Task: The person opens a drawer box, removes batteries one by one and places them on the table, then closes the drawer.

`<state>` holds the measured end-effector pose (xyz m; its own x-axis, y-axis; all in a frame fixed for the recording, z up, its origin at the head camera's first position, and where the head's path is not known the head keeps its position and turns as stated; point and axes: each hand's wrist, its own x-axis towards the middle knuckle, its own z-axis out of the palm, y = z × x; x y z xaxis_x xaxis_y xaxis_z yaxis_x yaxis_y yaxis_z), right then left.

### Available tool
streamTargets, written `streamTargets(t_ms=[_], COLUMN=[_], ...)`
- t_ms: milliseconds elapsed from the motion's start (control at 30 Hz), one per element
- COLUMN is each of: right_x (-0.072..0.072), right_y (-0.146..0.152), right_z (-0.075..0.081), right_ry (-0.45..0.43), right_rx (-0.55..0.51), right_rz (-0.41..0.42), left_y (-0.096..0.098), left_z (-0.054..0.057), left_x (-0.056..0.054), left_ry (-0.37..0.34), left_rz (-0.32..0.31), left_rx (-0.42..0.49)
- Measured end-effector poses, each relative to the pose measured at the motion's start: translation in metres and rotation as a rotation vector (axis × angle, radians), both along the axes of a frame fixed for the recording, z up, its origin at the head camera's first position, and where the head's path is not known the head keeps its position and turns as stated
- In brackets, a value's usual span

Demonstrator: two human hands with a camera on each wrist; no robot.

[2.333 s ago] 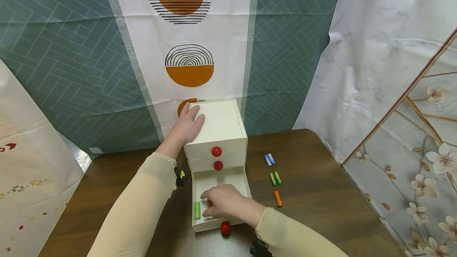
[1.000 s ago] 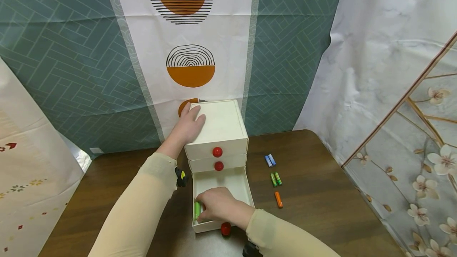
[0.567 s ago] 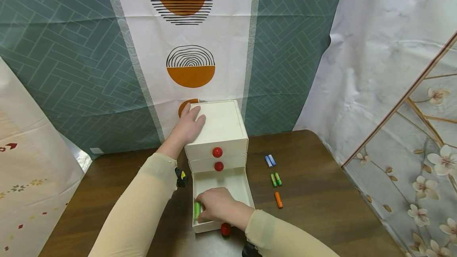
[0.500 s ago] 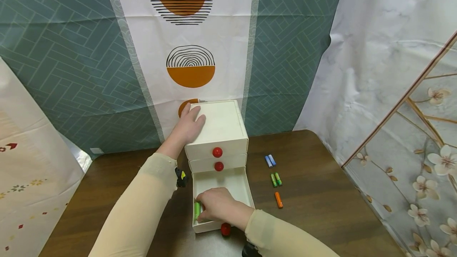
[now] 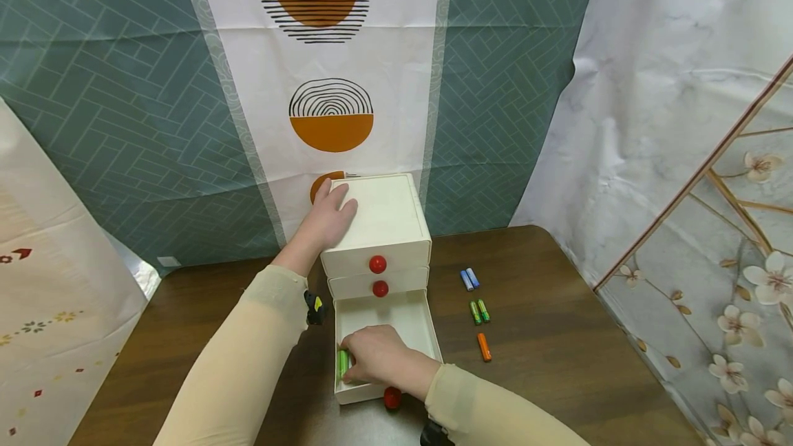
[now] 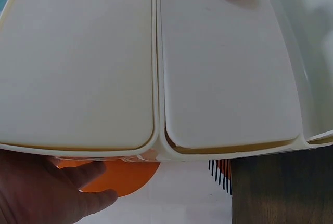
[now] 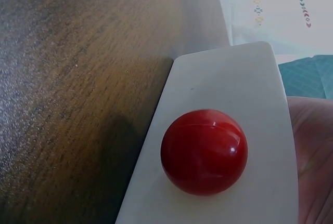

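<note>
A white cabinet (image 5: 379, 212) with stacked drawers stands at the table's middle, and its bottom drawer (image 5: 411, 319) is pulled out. My left hand (image 5: 328, 221) rests on the cabinet's top left edge, fingers spread; the left wrist view shows that hand (image 6: 44, 193) beside the cabinet's edge. Inside the drawer, my right hand (image 5: 379, 352) pinches a green battery (image 5: 343, 363) lying along the left wall near the front corner, thumb and forefinger at its ends. The right wrist view shows the drawer's red knob (image 7: 204, 152), with part of the right hand (image 7: 312, 156) behind the front panel.
Right of the cabinet, two blue batteries (image 5: 469, 279), two green batteries (image 5: 480, 311) and an orange battery (image 5: 484, 347) lie on the brown wooden table (image 5: 545, 336). The upper drawers are closed, each with a red knob (image 5: 377, 264). A patterned cloth (image 5: 396, 109) hangs behind.
My right hand has moved left and slightly down inside the drawer, closing its thumb and forefinger on the green battery; over the last second it has stayed still. The left hand has not moved.
</note>
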<state>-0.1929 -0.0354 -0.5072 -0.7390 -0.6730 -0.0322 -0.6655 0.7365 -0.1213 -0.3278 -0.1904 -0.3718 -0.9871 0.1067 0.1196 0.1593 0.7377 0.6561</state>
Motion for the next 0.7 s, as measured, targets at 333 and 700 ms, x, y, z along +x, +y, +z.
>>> streamTargets(t_ms=[333,700], right_x=[-0.0018,-0.0039], right_y=[0.0012,0.0058], right_z=[-0.0006,0.0012], right_ry=[0.015,-0.017], right_rx=[0.004,-0.026], right_rz=[0.025,0.062], left_y=[0.0009,0.0013], left_z=[-0.0009,0.0011], left_x=[0.0002,0.0017], left_ry=[0.003,-0.001], left_rz=[0.005,0.012], left_rx=[0.006,0.011])
